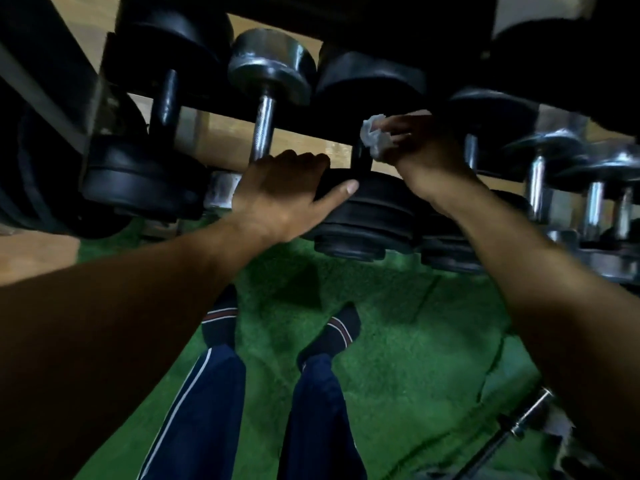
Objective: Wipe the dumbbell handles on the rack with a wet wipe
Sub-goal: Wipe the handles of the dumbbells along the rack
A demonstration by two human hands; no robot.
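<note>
A black dumbbell (367, 209) lies on the rack (221, 136) in the middle of the view, its near plates stacked toward me. My left hand (284, 192) grips the upper edge of those near plates, thumb lying across their face. My right hand (422, 150) holds a crumpled white wet wipe (375, 140) against the dark handle (362, 157) of this dumbbell. Most of the handle is hidden behind the wipe and the plates.
More dumbbells fill the rack: a chrome one (266, 98) and a black one (152, 133) to the left, several chrome ones (561, 181) to the right. Below are green turf (415, 341), my legs in blue trousers, and a chrome bar (519, 424) on the floor at lower right.
</note>
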